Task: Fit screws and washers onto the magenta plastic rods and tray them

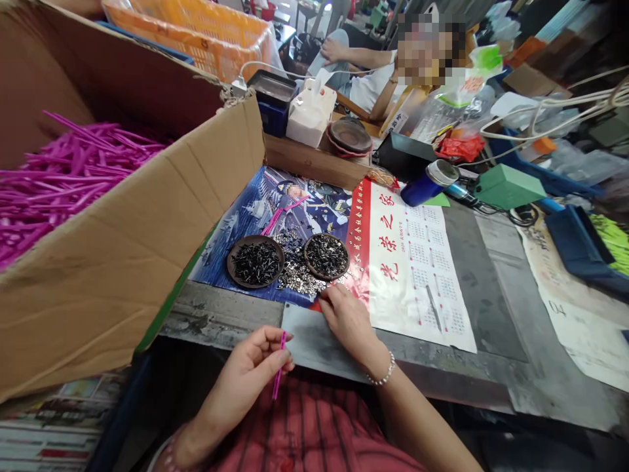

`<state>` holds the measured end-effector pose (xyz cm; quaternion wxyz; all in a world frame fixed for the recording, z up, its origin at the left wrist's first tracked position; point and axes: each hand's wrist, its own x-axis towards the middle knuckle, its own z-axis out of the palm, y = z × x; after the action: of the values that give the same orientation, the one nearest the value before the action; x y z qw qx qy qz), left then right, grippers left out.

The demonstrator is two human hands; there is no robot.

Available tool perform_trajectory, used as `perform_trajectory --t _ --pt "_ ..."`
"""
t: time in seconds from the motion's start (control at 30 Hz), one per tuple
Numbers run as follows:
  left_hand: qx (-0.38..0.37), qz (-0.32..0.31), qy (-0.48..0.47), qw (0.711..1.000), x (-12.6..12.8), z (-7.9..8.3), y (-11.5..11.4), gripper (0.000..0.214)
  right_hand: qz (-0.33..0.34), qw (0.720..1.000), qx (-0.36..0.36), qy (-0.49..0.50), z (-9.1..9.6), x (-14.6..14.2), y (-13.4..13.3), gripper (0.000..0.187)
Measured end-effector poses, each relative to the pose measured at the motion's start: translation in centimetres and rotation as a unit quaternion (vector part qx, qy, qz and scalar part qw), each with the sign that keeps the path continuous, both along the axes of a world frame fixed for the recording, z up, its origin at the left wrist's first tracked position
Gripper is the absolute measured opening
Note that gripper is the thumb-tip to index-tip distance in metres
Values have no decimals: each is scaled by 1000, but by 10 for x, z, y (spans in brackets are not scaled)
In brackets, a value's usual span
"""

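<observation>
My left hand (pixel 255 364) is closed around a slim magenta plastic stick (pixel 280 367), held between thumb and fingers in front of the table edge. My right hand (pixel 346 318) rests at the near edge of a pile of small shiny metal pieces (pixel 299 275), its fingers curled together. What lies under those fingertips, if anything, is hidden. Just beyond it stands a round dish (pixel 307 241) of small dark and shiny parts. A second round dish (pixel 281 246), further left, holds black pin-like pieces. Several magenta sticks (pixel 275 219) lie behind the dishes.
On the left a large cardboard box (pixel 196 170) holds a heap of magenta sticks (pixel 78 167). A calendar poster (pixel 422 275) covers part of the table, with a thin pointed tool (pixel 434 308) on it. Behind stand a blue cup (pixel 426 187), a tissue pack (pixel 310 115) and a seated person (pixel 366 82).
</observation>
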<state>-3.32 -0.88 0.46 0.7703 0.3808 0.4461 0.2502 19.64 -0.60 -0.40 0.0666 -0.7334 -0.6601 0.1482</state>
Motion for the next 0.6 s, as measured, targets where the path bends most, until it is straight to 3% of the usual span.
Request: perform_trajectory --t 0.2,0.3,0.5,0.6 --pt "-12 -37 -2 999 3 -3 4 36 59 986 -67 -140 8 -10 8 18" --pt "-4 -51 -9 999 7 -2 6 37 80 977 -105 -165 15 -18 15 21" --pt "22 -64 -16 998 15 -2 6 41 93 982 -111 -125 23 -5 26 18" --pt "42 -51 -15 998 21 -4 6 36 92 992 -89 -6 23 16 21 14"
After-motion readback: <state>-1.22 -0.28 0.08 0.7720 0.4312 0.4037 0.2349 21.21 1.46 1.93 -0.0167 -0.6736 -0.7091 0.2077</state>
